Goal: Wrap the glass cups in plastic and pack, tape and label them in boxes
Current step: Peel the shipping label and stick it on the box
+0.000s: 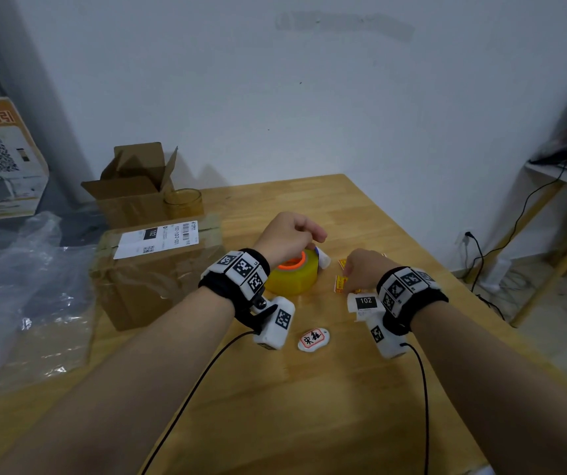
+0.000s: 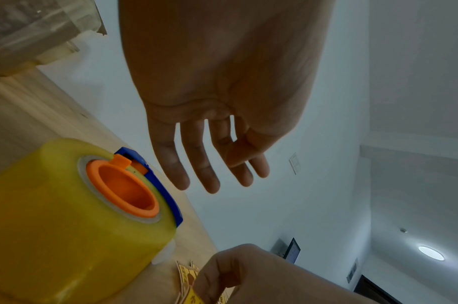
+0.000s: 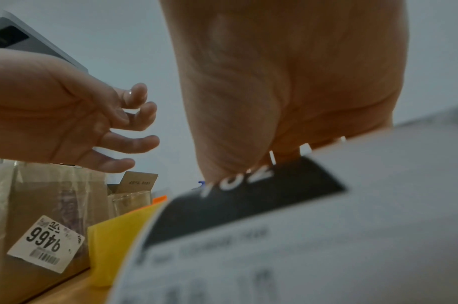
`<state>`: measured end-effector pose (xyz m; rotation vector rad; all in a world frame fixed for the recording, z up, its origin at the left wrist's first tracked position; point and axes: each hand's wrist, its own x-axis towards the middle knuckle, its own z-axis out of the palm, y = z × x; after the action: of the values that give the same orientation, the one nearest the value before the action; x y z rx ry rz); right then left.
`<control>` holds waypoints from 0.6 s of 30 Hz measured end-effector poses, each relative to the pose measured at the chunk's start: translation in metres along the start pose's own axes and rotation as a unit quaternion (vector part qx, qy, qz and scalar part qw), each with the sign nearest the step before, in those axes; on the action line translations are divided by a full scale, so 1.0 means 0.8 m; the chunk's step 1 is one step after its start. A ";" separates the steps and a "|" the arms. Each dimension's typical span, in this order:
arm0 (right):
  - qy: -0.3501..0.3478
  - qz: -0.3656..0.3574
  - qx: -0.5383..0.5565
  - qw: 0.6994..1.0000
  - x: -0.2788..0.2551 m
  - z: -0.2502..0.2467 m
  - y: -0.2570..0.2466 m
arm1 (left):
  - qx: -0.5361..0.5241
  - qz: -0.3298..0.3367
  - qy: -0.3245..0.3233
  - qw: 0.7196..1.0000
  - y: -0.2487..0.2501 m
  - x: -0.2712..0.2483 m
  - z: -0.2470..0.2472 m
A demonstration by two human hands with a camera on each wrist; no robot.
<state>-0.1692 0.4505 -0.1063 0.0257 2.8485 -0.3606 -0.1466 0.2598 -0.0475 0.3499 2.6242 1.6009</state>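
1. We see the left hand [image 1: 287,234] hovering just above the yellow tape roll [image 1: 294,277] on the wooden surface [image 1: 309,406]; from the left wrist view its fingers [image 2: 196,164] hang loose and slightly spread, gripping nothing.
2. The roll stands on its flat side, orange core [image 2: 124,189] facing up, a blue cutter piece [image 2: 160,185] against its far edge; the fingertips are apart from the core.
3. Over to the right hand [image 1: 361,269]; it sits low beside the roll, fingers curled down onto small yellow stickers [image 1: 341,282] lying on the surface; the left wrist view shows thumb and forefinger pinching the edge of one yellow sticker [image 2: 189,288].
4. A white shipping label [image 1: 364,305] marked 102 lies just under the right wrist; in the right wrist view it fills the foreground, blurred.
5. On the left of the surface we have a sealed cardboard box [image 1: 158,275], taped over, with a white label [image 1: 158,240] stuck on its top.
6. Behind it stands an open cardboard box [image 1: 131,190], flaps up; a glass cup [image 1: 184,202] stands just beside it, unwrapped, near the back edge.
7. Crumpled clear plastic [image 1: 25,286] is heaped at the far left, touching the sealed box's side; a small white oval tag [image 1: 313,340] lies between the two wrists.
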 end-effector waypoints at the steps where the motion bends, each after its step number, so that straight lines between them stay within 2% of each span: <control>1: 0.005 -0.004 0.000 1.000 -0.001 -0.001 0.002 | 0.001 0.000 -0.002 1.000 0.000 -0.001 0.001; 5: 0.013 -0.003 0.015 1.000 -0.008 -0.005 0.009 | 0.002 -0.001 -0.010 1.000 0.001 -0.002 0.004; 9: 0.022 -0.010 0.089 0.996 -0.014 -0.013 0.010 | 0.000 -0.003 -0.012 1.000 0.002 -0.003 0.004; 12: 0.068 -0.021 0.159 0.985 -0.018 -0.025 0.011 | -0.010 0.003 -0.007 1.000 0.001 -0.004 0.000; 15: 0.116 -0.056 0.216 0.968 -0.031 -0.045 -0.002 | -0.033 0.019 0.015 0.999 -0.001 -0.006 -0.012; 18: 0.120 -0.126 0.250 0.953 -0.057 -0.068 -0.034 | -0.027 0.045 0.041 0.998 -0.001 -0.015 -0.034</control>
<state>-0.1410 0.4383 -0.0364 -0.2107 2.9116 -1.1991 -0.1391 0.2330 -0.0368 0.4134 2.6538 1.7462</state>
